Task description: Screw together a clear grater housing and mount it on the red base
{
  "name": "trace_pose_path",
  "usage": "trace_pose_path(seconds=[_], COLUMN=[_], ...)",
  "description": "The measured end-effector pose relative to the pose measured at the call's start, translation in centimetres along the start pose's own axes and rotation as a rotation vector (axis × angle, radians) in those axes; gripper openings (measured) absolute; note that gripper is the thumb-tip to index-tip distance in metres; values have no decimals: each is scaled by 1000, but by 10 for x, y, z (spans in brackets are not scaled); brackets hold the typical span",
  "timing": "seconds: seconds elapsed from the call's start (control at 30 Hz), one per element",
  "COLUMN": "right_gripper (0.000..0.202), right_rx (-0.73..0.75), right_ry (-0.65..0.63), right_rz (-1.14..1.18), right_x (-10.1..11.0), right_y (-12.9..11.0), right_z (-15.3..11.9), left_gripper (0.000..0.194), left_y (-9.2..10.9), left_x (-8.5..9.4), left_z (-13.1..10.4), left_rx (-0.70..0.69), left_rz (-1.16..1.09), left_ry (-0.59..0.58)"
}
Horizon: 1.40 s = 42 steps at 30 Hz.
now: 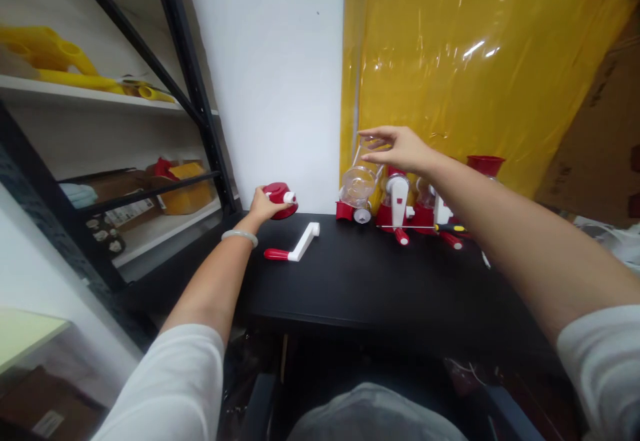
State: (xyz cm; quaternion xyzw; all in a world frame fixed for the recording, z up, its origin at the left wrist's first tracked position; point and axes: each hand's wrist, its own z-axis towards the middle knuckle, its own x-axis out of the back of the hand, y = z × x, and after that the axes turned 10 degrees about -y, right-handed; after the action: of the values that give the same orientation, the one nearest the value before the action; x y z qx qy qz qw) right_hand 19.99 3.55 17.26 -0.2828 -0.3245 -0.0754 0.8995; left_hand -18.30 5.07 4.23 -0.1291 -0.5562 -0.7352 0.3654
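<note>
My left hand (262, 206) is closed around a round red plastic part (281, 200) with a white knob, held above the table's far left. Just in front of it lies a crank handle (299, 244), its arm white and its grip red. At the back of the table, my right hand (393, 146) has its thumb and fingers curved around the top of a clear plastic housing (359, 186). This housing seems to tilt above a red base (344, 210), and a white round fitting (362, 216) shows at its foot.
To the right stand red-and-white hand-cranked machines (399, 194), partly behind my right forearm. A yellow-and-black screwdriver (445, 228) lies across their front. The black table (360, 274) meets a white wall and yellow plastic sheeting (475, 61). Metal shelving (200, 88) rises on the left.
</note>
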Motion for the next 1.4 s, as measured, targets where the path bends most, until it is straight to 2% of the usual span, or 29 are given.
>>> trace_pose_path(seconds=[0.07, 0.2, 0.27, 0.4, 0.47, 0.57, 0.67, 0.83, 0.97, 1.1, 1.2, 1.33, 1.4], right_gripper=[64, 60, 55, 52, 52, 50, 51, 51, 49, 43, 35, 34, 38], right_rx=[16, 35, 31, 32, 25, -1, -25, -64, -74, -98, -110, -134, -145], right_ry=[34, 111, 109, -59, -134, -118, -44, 43, 69, 117, 126, 135, 144], right_rz=[67, 124, 150, 171, 159, 161, 200, 261, 258, 281, 288, 299, 304], right_x=[7, 15, 14, 5, 0, -3, -2, 0, 0, -1, -2, -8, -12], right_y=[-8, -23, -29, -28, -20, -4, 12, 37, 44, 36, 32, 42, 51], right_z=[6, 14, 15, 15, 13, 8, 2, -3, -6, -12, -17, -17, -16], left_gripper=[103, 96, 91, 90, 91, 90, 89, 92, 94, 95, 96, 103, 109], left_y=[21, 64, 79, 92, 93, 89, 81, 73, 77, 73, 57, 30, 19], left_x=[-1, -14, -27, -62, -77, -86, -86, -87, -86, -71, -54, -35, -29], left_z=[-2, -24, -40, -62, -63, -57, -53, -57, -57, -47, -36, -24, -20], left_rx=[-130, -430, -509, -637, -658, -589, -494, -414, -386, -391, -334, -129, 11], left_rz=[-75, -206, -235, -333, -364, -326, -264, -240, -227, -254, -209, -11, 101], left_ry=[-94, -524, -657, -886, -924, -831, -720, -700, -646, -520, -330, -86, -18])
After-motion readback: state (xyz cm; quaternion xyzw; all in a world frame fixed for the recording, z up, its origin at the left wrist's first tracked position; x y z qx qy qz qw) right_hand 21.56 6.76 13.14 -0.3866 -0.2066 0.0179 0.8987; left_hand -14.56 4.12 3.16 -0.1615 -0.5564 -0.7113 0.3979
